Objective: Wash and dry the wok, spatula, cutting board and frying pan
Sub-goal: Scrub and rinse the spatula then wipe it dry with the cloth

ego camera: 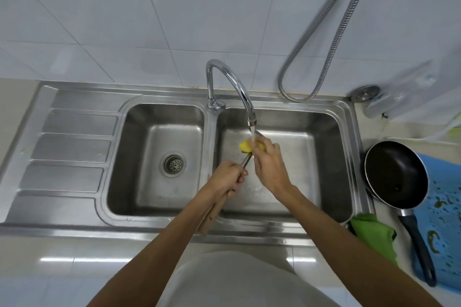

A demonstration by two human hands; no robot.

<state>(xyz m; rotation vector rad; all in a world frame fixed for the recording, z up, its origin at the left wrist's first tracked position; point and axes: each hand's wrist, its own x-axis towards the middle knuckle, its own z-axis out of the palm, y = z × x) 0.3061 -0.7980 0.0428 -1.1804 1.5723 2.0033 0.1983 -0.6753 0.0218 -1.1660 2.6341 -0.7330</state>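
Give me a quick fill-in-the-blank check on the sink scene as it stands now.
1. The left hand grips the spatula by its ____ handle.
2. The right hand presses a ____ sponge against the spatula under the running faucet.
3. The washing takes place over the ____ basin of the double sink.
4. The frying pan rests on the counter beside a ____ cloth.

Missing words: wooden; yellow; right; green

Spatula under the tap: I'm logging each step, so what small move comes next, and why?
Probably slide the yellow sponge down the spatula shaft: the right hand presses it on the blade under running water, while the left hand grips the handle.
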